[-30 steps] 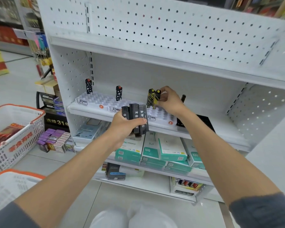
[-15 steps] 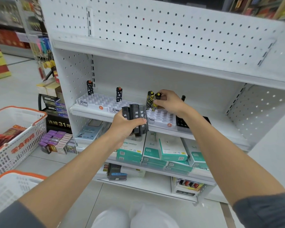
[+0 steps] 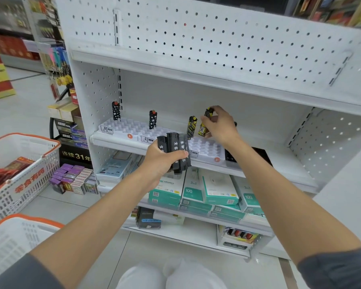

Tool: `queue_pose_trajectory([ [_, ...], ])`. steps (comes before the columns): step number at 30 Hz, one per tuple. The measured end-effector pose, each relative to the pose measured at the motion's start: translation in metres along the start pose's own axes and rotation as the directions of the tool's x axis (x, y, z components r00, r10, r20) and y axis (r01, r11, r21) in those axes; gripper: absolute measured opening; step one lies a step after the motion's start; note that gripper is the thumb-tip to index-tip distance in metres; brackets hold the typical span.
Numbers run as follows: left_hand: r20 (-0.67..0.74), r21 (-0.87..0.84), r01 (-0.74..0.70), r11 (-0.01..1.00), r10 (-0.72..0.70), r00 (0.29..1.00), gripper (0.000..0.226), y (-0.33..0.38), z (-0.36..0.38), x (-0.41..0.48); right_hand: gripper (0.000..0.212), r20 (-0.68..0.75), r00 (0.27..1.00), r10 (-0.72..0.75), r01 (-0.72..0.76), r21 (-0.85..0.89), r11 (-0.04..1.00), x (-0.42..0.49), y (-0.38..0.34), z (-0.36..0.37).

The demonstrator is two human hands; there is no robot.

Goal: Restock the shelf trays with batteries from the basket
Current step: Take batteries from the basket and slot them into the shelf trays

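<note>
Black lighters (image 3: 174,152) with white lettering, three or so in a bunch, stand upright in the left hand (image 3: 159,163), whose fingers curl round them in front of the shelf edge (image 3: 117,140). Just beyond and to the right, the right hand (image 3: 220,127) pinches a yellow-and-black lighter (image 3: 204,127) by its top, its foot at the back row of the white slotted tray (image 3: 206,148); whether it sits in a slot I cannot tell. Just left of that hand a second yellow lighter (image 3: 192,127) stands tilted in the tray. Farther left stand a star-patterned lighter (image 3: 153,120) and a diamond-patterned lighter (image 3: 115,110). Well to the left of the left hand, two white baskets with orange rims (image 3: 29,137) sit on the floor.
</note>
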State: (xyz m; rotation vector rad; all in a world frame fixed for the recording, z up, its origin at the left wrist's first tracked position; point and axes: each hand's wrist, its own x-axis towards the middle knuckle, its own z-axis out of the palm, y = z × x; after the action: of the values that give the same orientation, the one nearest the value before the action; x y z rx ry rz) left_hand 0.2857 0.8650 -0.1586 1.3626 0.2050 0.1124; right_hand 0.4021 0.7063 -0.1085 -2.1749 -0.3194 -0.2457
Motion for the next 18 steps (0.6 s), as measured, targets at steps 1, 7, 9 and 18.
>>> queue_pose_trajectory([
  [1,-0.001,-0.002,0.002,1.0,-0.002,1.0,0.04,-0.001,0.0,0.001,0.04,-0.012,1.0,-0.026,0.025,-0.043,0.999,-0.002,0.002,0.002],
  [7,0.002,-0.024,0.005,1.0,-0.005,1.0,0.041,-0.003,-0.003,0.002,0.048,0.042,0.994,-0.106,0.111,-0.167,0.98,-0.012,0.004,0.008],
  [9,0.002,-0.029,0.003,1.0,-0.003,1.0,0.041,-0.003,-0.005,0.002,0.059,0.12,0.99,-0.07,0.092,-0.186,0.978,-0.013,0.003,0.005],
  [18,-0.002,-0.03,0.005,1.0,-0.005,1.0,0.042,-0.002,-0.005,0.001,0.047,-0.03,0.994,-0.108,0.105,-0.088,0.991,-0.009,0.003,0.003],
])
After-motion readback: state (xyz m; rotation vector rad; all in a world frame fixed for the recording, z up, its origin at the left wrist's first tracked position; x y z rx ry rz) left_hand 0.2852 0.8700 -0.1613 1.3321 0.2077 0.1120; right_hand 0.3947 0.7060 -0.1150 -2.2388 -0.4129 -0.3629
